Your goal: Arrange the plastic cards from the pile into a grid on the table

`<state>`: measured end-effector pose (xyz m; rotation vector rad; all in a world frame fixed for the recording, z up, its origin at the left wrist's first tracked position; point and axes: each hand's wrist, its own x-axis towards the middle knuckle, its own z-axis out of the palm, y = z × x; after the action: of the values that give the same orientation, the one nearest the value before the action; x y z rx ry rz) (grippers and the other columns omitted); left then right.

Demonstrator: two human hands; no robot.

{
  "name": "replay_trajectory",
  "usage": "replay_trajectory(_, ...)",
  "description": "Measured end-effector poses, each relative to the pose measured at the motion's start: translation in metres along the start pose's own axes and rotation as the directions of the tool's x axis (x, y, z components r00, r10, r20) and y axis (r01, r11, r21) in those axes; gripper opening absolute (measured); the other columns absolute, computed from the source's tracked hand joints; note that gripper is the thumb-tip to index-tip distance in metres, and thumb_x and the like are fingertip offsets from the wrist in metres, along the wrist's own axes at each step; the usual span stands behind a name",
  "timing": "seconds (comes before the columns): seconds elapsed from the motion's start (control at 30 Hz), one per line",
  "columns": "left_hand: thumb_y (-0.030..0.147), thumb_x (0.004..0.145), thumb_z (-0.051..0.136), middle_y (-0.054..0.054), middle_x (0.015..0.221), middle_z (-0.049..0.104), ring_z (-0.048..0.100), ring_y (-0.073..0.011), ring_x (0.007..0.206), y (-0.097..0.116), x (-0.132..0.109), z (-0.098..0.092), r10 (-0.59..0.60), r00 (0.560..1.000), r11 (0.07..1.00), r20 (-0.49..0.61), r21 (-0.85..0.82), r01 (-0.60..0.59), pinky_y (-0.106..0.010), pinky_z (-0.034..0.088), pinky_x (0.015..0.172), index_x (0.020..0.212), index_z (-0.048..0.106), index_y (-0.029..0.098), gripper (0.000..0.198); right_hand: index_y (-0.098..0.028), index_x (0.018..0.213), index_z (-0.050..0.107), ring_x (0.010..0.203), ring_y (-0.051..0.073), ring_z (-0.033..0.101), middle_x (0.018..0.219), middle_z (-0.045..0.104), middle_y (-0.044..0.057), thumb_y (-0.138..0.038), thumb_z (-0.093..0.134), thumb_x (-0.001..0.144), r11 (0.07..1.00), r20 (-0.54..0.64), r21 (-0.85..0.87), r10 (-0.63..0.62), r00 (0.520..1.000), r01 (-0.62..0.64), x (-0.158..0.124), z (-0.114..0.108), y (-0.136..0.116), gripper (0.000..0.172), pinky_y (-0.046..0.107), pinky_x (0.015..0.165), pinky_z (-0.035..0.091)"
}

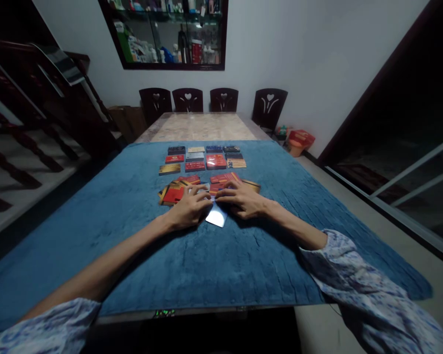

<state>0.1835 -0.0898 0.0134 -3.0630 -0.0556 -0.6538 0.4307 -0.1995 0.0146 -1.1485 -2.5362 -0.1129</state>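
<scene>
My left hand [187,210] lies palm down over a loose spread of cards, its fingers apart and slightly bent. Red and gold cards [172,194] fan out to its left. Opposite it, my right hand [244,200] rests flat on the same spread, fingers stretched inward, with red cards [225,178] just beyond them. A shiny pale card [217,217] reflects light between the two hands, partly under the fingertips. Behind the spread stand neat card stacks in rows, among them a red stack [216,161], a gold stack [169,169] and a silver stack [195,157]. My palms hide several cards.
A blue cloth [133,255] covers the near part of the long table, whose stone top [203,127] shows at the far end. Several dark chairs [188,100] stand behind it. Stair railings [15,128] are at left, a sliding door [402,172] at right.
</scene>
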Motion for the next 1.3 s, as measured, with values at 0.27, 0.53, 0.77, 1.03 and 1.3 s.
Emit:
replay_trajectory(0.27,0.022,0.097,0.052,-0.009,0.117,0.073,0.049,-0.0303,0.127,-0.004,0.000,0.001,-0.002,1.000,0.999,0.031,-0.050,0.004,-0.056,0.032,0.109,0.111,0.071,0.024,0.024,-0.021,0.145,0.059,0.128,0.033,0.045,0.141,0.064,0.012,-0.025,0.061,0.089,0.998,0.075,-0.039,0.041,0.996,-0.039,0.000,0.000,0.002,0.056,0.060,0.105,0.040)
replay_trajectory(0.53,0.018,0.095,0.048,-0.011,0.119,0.073,0.051,-0.0314,0.127,-0.005,0.000,0.001,-0.058,0.998,0.993,0.020,-0.104,0.060,-0.058,0.033,0.107,0.121,0.069,0.023,0.034,-0.024,0.131,0.068,0.115,0.028,0.055,0.120,0.075,0.011,-0.021,0.052,0.098,0.971,-0.050,-0.229,0.061,0.997,-0.071,-0.001,0.005,0.006,0.037,0.054,0.101,0.041)
replay_trajectory(0.77,0.017,0.091,0.048,-0.010,0.118,0.074,0.053,-0.0309,0.126,0.002,0.001,-0.004,-0.068,0.997,0.993,-0.030,-0.097,0.064,-0.057,0.033,0.108,0.125,0.069,0.023,0.040,-0.025,0.124,0.071,0.103,0.026,0.055,0.109,0.077,0.008,-0.022,0.050,0.100,0.945,-0.112,-0.315,0.058,0.992,-0.091,0.000,0.008,0.005,0.031,0.046,0.095,0.038)
replay_trajectory(1.03,0.028,0.096,0.053,-0.009,0.108,0.076,0.059,-0.0286,0.117,0.006,0.005,-0.003,-0.059,0.988,0.998,-0.145,-0.016,0.057,-0.052,0.039,0.101,0.110,0.072,0.022,0.025,-0.024,0.114,0.074,0.098,0.024,0.055,0.094,0.076,0.008,-0.024,0.049,0.100,0.941,-0.196,-0.304,0.089,0.977,-0.147,0.000,0.010,0.005,0.028,0.043,0.091,0.036)
replay_trajectory(1.3,0.019,0.096,0.046,-0.010,0.097,0.074,0.060,-0.0266,0.107,-0.007,0.011,0.002,-0.120,0.983,0.993,-0.137,-0.017,0.119,-0.048,0.042,0.094,0.108,0.072,0.021,0.028,-0.023,0.100,0.074,0.096,0.024,0.054,0.092,0.075,0.008,-0.026,0.054,0.099,0.936,-0.305,-0.224,0.197,0.932,-0.272,0.000,0.016,0.015,0.020,0.037,0.082,0.033)
